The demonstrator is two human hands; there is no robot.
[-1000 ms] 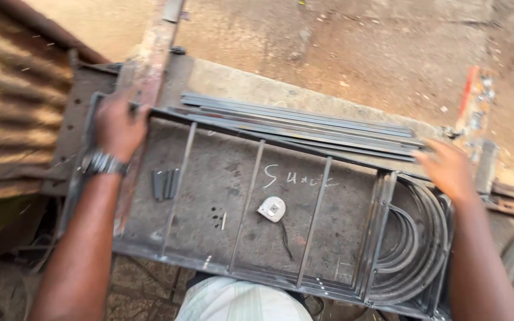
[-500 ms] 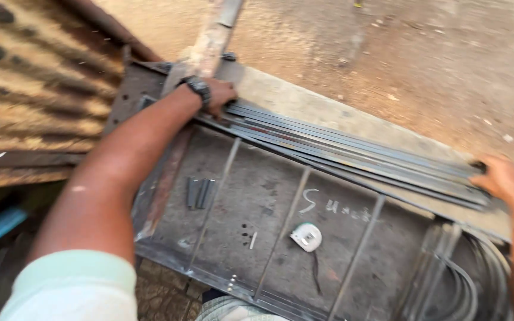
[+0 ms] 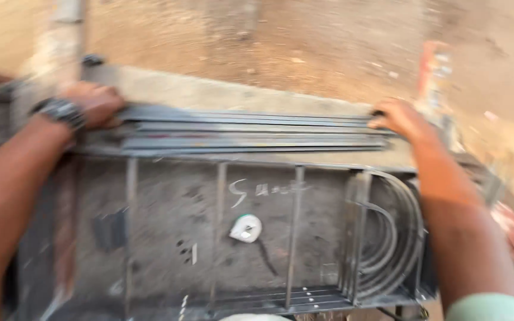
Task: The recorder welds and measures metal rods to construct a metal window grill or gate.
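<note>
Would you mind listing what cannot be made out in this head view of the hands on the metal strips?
- Left hand: its fingertips are hidden behind the end of the metal strips.
- Right hand: motion blur hides its grip on the strips' other end.
- Number of strips: blur merges them.
- Small round white thing on the steel frame: too blurred to identify.
- Frame's near edge: cut off by the bottom of the picture.

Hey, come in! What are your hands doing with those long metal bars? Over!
Left hand and right hand grip opposite ends of flat bar bundle. Bundle lies along metal frame. Nothing blocking.
</note>
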